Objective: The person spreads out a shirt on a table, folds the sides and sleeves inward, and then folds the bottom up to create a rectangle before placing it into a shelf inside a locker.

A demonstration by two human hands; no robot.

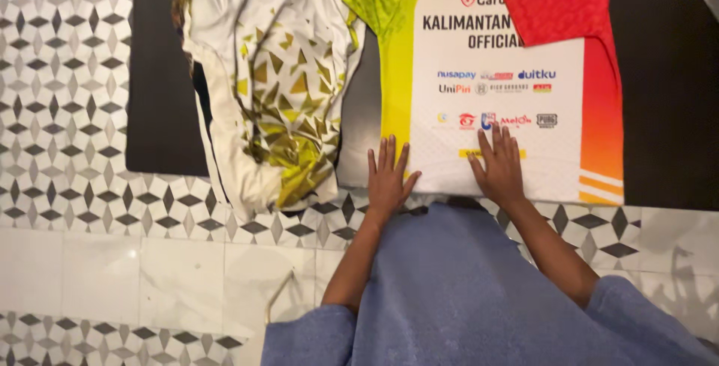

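Observation:
A sports jersey [494, 44] lies flat on a dark mat [161, 89] on the floor. Its middle is white with printed logos, its left side yellow-green, its right side red-orange, and one red sleeve is folded over the top. My left hand [388, 179] presses flat on the jersey's lower left edge, fingers spread. My right hand [499, 165] lies flat on the lower middle of the white panel, fingers apart. Neither hand holds anything.
A crumpled white jersey with gold triangles [273, 89] lies to the left, draped over the mat's edge. Patterned black-and-white floor tiles [67, 111] surround the mat. My blue garment [464, 299] fills the lower frame.

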